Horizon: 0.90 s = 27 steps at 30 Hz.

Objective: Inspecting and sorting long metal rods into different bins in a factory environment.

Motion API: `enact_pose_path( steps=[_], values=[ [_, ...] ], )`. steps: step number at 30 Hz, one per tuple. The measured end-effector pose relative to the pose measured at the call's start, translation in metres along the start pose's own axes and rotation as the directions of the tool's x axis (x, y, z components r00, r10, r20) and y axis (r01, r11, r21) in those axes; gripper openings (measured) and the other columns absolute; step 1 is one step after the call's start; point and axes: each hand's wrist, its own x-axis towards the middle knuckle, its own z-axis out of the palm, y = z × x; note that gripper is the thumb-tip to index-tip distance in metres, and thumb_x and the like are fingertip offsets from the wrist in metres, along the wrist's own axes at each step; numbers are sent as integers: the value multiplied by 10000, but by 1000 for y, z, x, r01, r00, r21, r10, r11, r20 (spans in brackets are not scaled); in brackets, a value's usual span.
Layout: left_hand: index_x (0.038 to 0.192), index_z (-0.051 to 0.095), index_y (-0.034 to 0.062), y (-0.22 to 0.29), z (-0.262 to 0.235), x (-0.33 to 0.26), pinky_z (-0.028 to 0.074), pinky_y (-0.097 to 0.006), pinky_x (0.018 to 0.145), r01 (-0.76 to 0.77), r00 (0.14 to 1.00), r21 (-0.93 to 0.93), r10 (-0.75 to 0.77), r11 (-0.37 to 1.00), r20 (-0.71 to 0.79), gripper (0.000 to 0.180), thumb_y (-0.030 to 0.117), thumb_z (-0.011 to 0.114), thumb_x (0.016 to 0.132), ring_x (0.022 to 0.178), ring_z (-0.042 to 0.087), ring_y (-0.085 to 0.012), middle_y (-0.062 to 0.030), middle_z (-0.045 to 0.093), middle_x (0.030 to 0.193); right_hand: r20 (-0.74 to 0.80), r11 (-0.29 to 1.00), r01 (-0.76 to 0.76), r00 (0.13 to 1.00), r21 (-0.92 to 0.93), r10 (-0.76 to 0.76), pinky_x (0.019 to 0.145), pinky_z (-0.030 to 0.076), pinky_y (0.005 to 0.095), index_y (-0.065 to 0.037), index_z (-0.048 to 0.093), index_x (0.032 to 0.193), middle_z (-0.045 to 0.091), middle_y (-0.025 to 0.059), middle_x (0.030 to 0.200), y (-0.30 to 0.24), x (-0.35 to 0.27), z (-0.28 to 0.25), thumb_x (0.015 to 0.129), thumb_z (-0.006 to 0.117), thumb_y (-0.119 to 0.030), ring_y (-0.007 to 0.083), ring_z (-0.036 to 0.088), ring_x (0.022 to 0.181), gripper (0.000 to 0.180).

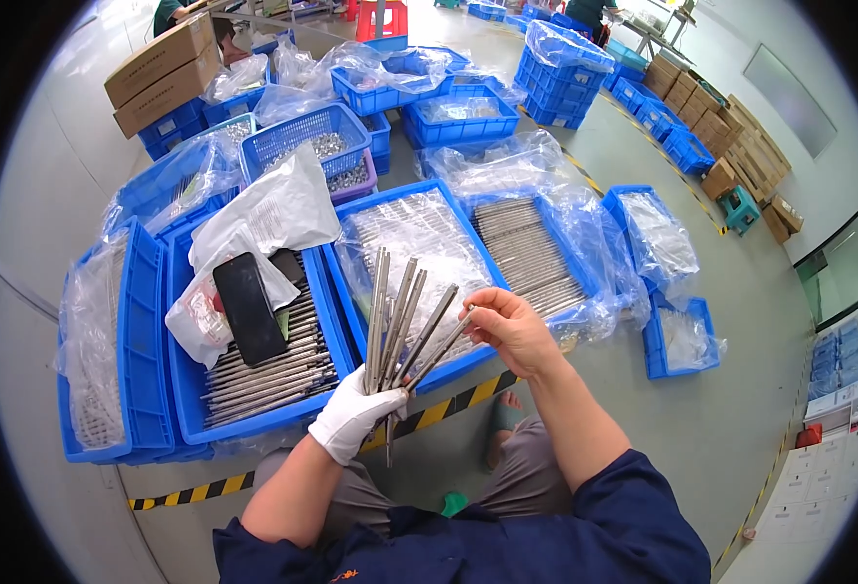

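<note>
My left hand (353,417), in a white glove, is closed around a fanned bundle of slim metal rods (400,326). The rods stand up and spread apart above the fist, and a few ends stick out below it. My bare right hand (512,329) pinches the upper end of the rightmost rod (441,352), whose lower end is still in the left fist. Behind the hands, a blue crate (330,255) holds rods under clear plastic. Left of it, another blue crate (188,409) contains bare rods, with a black phone (250,310) and a white plastic bag (278,209) lying on them.
More rods fill a plastic-lined crate (531,243) at the right. A blue basket (304,136) of small metal parts stands behind. Cardboard boxes (164,76) are stacked at far left, blue crates (563,83) farther back. Striped floor tape (468,397) runs below the crates.
</note>
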Motion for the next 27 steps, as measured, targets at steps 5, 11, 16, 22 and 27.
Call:
enact_pose_path(
  steps=[5,11,16,22,27],
  values=[
    [916,488,3,2,1,-1,440,-234,585,-30,1000,63,30,998,-4,244,8,598,698,642,540,-135,-82,551,781,37,992,-55,998,116,51,628,469,223,-47,531,909,571,71,869,6,1,-6,803,537,-68,122,561,728,108],
    [916,492,6,-4,1,0,434,-229,590,-51,998,38,52,998,-35,241,13,601,701,632,538,-130,-73,551,767,-3,952,7,1000,305,-7,640,480,225,-54,521,921,578,56,860,11,1,10,812,534,-85,96,555,728,115],
    [915,494,6,-4,2,2,434,-226,580,-41,998,49,43,998,-37,238,13,600,702,616,538,-129,-66,548,751,28,956,-21,1000,293,13,635,477,223,-56,517,919,579,54,855,14,1,7,817,529,-96,95,554,723,111],
    [918,492,5,-4,1,2,435,-226,581,-39,999,39,41,998,-33,246,10,601,698,619,538,-130,-71,547,758,-13,991,-30,999,127,32,636,467,211,-39,526,944,585,54,868,7,0,6,805,551,-114,96,560,729,160],
    [934,480,4,0,3,1,443,-239,613,-32,999,37,32,999,10,267,-2,594,693,671,539,-136,-85,556,809,153,984,-91,982,-151,114,649,446,227,-23,554,931,577,65,871,-4,-1,-6,770,574,-77,126,566,749,171]
  ],
)
